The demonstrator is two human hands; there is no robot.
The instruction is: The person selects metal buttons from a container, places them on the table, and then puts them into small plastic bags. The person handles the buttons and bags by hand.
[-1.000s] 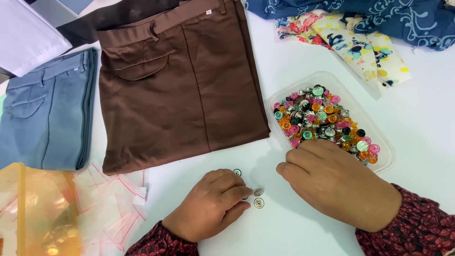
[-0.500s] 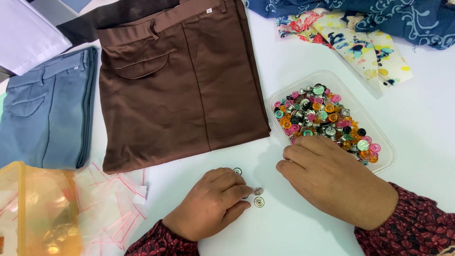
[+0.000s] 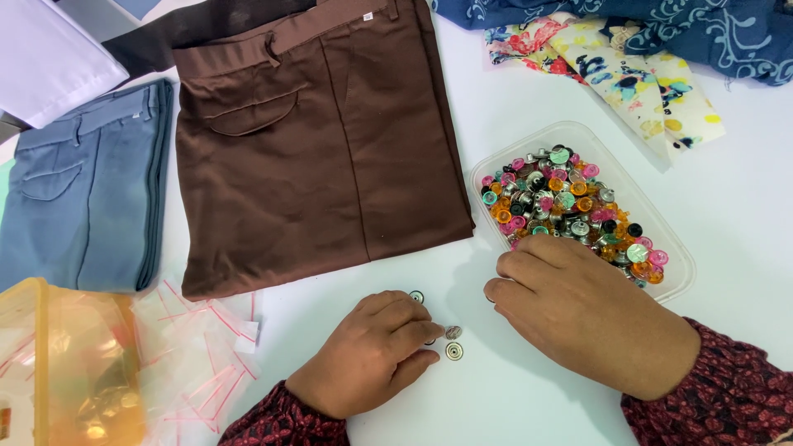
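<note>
Item: metal buttons (image 3: 453,343), lying loose on the white table (image 3: 743,190) at 6 o'clock from the brown trousers (image 3: 322,140).

Your left hand (image 3: 372,355) is pinching one with narrow fingertips; your right hand (image 3: 578,310) is resting curled, holding nothing visible, touching the clear tray (image 3: 679,281).

Handling: keep pressing lightly, sliding singly.

Orientation: round, lying flat, facing up; no long axis.
</note>
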